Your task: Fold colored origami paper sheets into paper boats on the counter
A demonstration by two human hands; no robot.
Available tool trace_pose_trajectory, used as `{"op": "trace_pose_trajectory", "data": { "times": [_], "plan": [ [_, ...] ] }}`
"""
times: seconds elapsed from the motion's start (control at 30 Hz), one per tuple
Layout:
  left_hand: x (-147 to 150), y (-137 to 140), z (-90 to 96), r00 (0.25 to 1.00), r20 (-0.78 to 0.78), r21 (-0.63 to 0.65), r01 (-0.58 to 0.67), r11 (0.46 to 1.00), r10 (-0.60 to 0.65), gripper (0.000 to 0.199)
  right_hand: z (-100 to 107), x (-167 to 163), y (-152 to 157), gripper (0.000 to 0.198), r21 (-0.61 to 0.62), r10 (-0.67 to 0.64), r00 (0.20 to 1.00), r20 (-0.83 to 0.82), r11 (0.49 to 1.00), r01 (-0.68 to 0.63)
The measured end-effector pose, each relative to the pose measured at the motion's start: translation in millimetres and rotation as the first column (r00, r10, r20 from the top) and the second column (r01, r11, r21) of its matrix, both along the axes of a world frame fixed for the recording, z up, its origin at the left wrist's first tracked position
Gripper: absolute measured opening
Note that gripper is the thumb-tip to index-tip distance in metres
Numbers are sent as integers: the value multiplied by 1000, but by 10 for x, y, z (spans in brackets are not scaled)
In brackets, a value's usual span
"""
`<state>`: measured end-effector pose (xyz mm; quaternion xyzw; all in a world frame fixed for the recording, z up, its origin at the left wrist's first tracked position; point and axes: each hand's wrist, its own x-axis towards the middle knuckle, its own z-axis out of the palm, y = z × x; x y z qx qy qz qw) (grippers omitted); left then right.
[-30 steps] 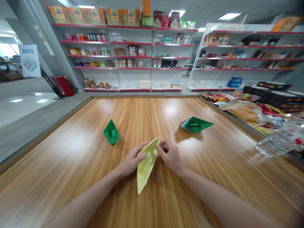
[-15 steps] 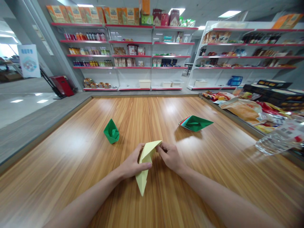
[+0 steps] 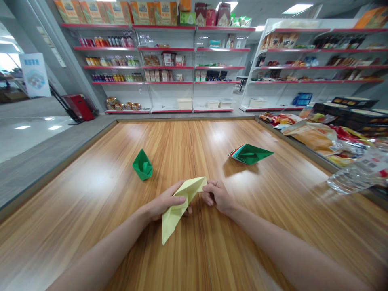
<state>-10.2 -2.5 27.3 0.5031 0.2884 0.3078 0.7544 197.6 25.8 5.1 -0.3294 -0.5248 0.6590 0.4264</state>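
Note:
A pale yellow folded paper boat is held a little above the table, slanting from lower left to upper right. My left hand grips its middle, thumb on the near face and fingers underneath. At the upper right tip, my right hand pinches the paper between thumb and fingers. Farther off to the left stands a green paper boat. On the right lies a nested stack of paper boats, green on the inside with red, white and blue edges showing at its left end.
The wooden table has a raised dark rim. Along its right side sit snack packets, black boxes and a clear plastic bottle lying tilted. Stocked shelves stand beyond the far edge.
The yellow boat has turned, its near tip swinging left and more of its inner folds showing. My left thumb has shifted up and left along it. My right hand stays at the far tip.

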Motion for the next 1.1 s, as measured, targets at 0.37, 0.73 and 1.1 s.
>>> {"op": "trace_pose_trajectory", "data": {
  "times": [0.37, 0.73, 1.1],
  "plan": [
    [34, -8, -23, 1000, -14, 79, 2, 997, -1, 66, 69, 54, 20, 24, -20, -58, 988, -145, 998, 55],
    [90, 9, -156, 981, 23, -203, -186, 961, 195, 56, 83, -136, -111, 27, 14, -184, 969, -164, 982, 188],
    [118, -18, -79, 979, -86, 138, -172, 975, 185, 50, 95, -141, -163, 30, -13, -156, 979, -131, 988, 156]
  ]
}}
